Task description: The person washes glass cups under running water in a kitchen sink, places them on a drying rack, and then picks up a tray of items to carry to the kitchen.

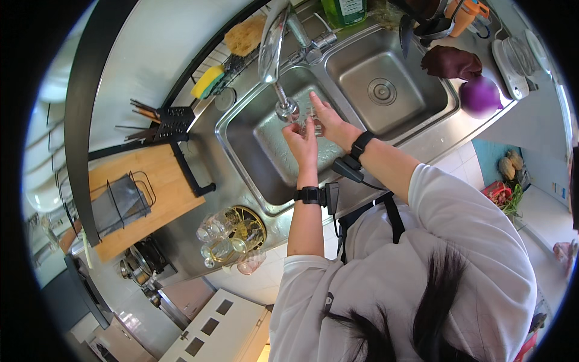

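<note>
Under the pull-out faucet head (287,110), my left hand (302,141) and my right hand (332,123) meet over the left basin of a steel double sink (280,172). Between them is a small clear glass vessel (309,126), partly hidden by fingers and hard to make out against the wet basin. My right hand curves around its right side; my left thumb and fingers touch its left side. Water wets the basin floor. Several clear drinking glasses (217,226) hang on a round gold-coloured rack (262,226) on the counter at the lower left.
A yellow-green sponge (209,82), a loofah (245,35) and a green bottle (346,11) stand behind the sink. The right basin (383,90) adjoins. A purple ball-like object (480,97) and dark cloth (451,62) lie right; a wooden board (158,176) is left.
</note>
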Tool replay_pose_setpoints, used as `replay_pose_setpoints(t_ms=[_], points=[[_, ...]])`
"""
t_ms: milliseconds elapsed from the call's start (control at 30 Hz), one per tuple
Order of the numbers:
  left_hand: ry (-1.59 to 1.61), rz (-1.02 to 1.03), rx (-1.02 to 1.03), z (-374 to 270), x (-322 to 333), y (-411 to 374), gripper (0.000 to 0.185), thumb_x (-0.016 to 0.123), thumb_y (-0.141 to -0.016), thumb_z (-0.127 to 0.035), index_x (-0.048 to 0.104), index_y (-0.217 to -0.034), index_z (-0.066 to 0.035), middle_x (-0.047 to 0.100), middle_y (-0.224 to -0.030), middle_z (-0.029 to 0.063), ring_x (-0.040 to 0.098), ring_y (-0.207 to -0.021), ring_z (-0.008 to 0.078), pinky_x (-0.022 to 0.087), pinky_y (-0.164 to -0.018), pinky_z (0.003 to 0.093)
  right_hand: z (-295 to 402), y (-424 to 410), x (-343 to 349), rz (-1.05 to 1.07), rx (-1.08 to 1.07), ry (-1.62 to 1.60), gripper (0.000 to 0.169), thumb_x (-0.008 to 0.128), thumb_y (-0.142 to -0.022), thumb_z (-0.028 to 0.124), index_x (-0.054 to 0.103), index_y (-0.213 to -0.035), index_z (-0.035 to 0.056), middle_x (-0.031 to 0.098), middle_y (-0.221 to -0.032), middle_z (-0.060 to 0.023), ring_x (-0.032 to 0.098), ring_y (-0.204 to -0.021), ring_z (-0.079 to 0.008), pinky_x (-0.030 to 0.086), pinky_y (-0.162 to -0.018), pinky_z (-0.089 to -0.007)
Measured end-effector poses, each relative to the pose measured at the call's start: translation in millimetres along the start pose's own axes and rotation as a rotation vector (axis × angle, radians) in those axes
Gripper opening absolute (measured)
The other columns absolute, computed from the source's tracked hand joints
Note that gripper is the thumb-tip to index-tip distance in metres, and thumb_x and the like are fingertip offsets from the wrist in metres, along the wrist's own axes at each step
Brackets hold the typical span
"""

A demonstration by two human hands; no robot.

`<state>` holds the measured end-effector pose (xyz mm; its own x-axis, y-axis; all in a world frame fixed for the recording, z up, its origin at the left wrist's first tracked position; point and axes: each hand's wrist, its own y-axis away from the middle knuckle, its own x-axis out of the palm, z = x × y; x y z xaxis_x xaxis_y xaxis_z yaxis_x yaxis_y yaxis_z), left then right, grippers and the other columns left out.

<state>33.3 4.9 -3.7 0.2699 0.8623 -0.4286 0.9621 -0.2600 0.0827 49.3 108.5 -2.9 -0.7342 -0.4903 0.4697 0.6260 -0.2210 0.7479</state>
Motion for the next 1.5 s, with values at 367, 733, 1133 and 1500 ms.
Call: replay_pose_setpoints(t_ms=[367,733,1133,1500], points=[[-0.198,0.268,-0.031,2,-10,-50,0.034,0.052,-0.091,-0.024,0.053,-0.113,0.002,0.063,-0.098,0.0156,0.063,-0.078,0.0165,0.048,-0.072,0.0303,35,-22,-6,0.202,0.079,0.506,0.080,0.048,-0.079,0.068,0.044,-0.123,0.0009,0.054,-0.098,-0.0125,0.059,-0.067,-0.0238,0.052,-0.060,-0.0339],[0.471,-0.018,0.042,-27,0,-48,0.009,0.059,-0.075,-0.004,0.051,-0.070,-0.004,0.053,-0.066,0.0022,0.048,-0.057,0.0109,0.037,-0.051,0.0267,12,4,20,-0.064,-0.461,1.144,0.057,0.050,-0.086,0.045,0.037,-0.133,0.0136,0.058,-0.102,-0.0192,0.059,-0.094,-0.0365,0.047,-0.082,-0.0446],[0.471,-0.314,-0.184,12,2,-65,0.004,0.058,-0.081,-0.005,0.060,-0.081,-0.002,0.061,-0.069,0.0039,0.058,-0.062,0.0135,0.042,-0.052,0.0254,-33,-6,12,-0.040,-0.692,0.507,0.049,0.067,-0.082,0.023,0.049,-0.122,0.0023,0.057,-0.114,-0.0126,0.058,-0.103,-0.0202,0.045,-0.089,-0.0325],[0.834,0.525,-0.560,-11,-15,-40,0.028,0.052,-0.092,-0.028,0.056,-0.106,-0.003,0.063,-0.106,0.0132,0.063,-0.095,0.0197,0.050,-0.078,0.0283,-23,-34,-6,-0.099,-0.459,-0.052,0.030,0.048,-0.094,0.028,0.060,-0.107,0.0036,0.063,-0.089,-0.0065,0.058,-0.080,-0.0161,0.046,-0.076,-0.0261]])
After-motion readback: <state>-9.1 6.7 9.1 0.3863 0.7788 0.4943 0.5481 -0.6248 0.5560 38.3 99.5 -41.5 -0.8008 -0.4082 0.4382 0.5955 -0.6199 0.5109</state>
